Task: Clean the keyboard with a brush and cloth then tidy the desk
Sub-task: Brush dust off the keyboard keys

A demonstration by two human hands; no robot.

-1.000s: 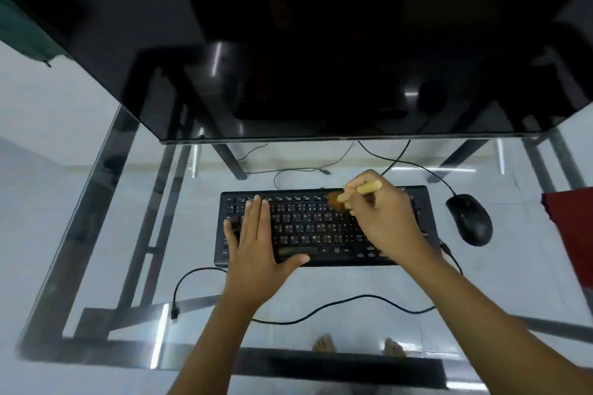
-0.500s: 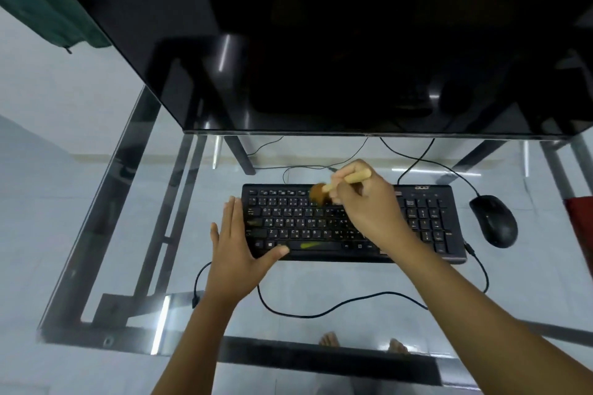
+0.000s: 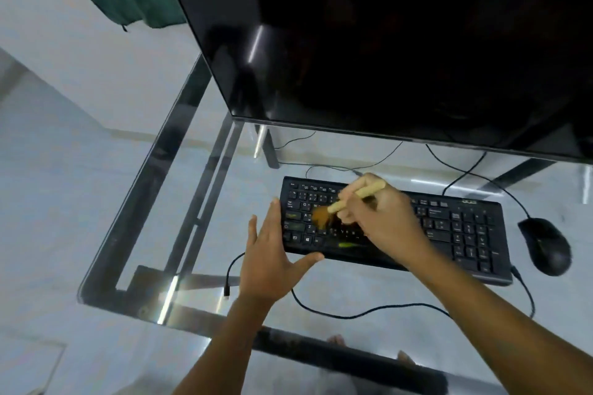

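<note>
Gripping a brush (image 3: 356,196) by its pale handle in the right hand (image 3: 385,224), brown bristles down on the keys just left of the knuckles. Bracing with the left hand (image 3: 272,266), fingers straight and spread, thumb against the front edge of the black keyboard (image 3: 455,231) lying under the right hand. Right of that hand, a black mouse (image 3: 545,245) on the glass tabletop (image 3: 369,282); by the left wrist, a loose black cable (image 3: 369,309); beyond both hands, a dark monitor (image 3: 385,42).

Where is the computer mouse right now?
In the head view, the black mouse sits on the glass desk at the right, just past the keyboard's right end.
</note>
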